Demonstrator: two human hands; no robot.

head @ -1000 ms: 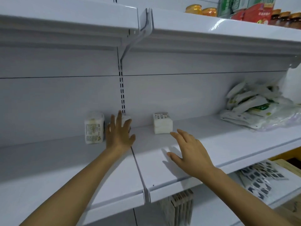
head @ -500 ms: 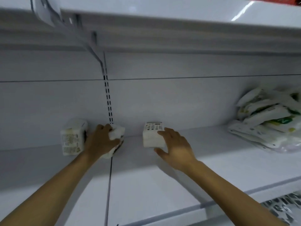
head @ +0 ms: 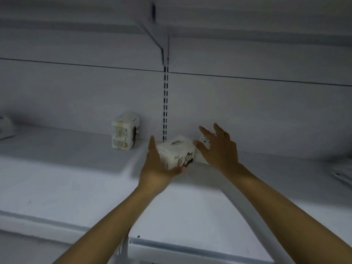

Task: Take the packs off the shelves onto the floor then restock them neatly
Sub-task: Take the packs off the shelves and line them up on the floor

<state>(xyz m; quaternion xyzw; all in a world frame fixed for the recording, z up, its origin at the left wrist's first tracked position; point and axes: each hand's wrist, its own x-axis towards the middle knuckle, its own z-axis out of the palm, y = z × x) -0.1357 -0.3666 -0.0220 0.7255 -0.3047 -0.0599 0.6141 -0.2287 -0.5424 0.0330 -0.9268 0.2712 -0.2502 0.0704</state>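
Thumb and fingers of the left hand (head: 155, 168) grip a tilted white pack (head: 176, 154) near the back edge of the shelf (head: 76, 180). The right hand (head: 220, 149), fingers spread and loose, covers a second pack (head: 201, 159). A third pack (head: 124, 132) stands upright further left along that edge.

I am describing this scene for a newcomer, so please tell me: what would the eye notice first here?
First, the left hand holds a white square soft pack with a cartoon print at the centre of the white metal shelf. Beside it, the right hand spreads open fingers in front of a second white pack, mostly hidden. Left of them, a white printed pack stands upright near the back wall.
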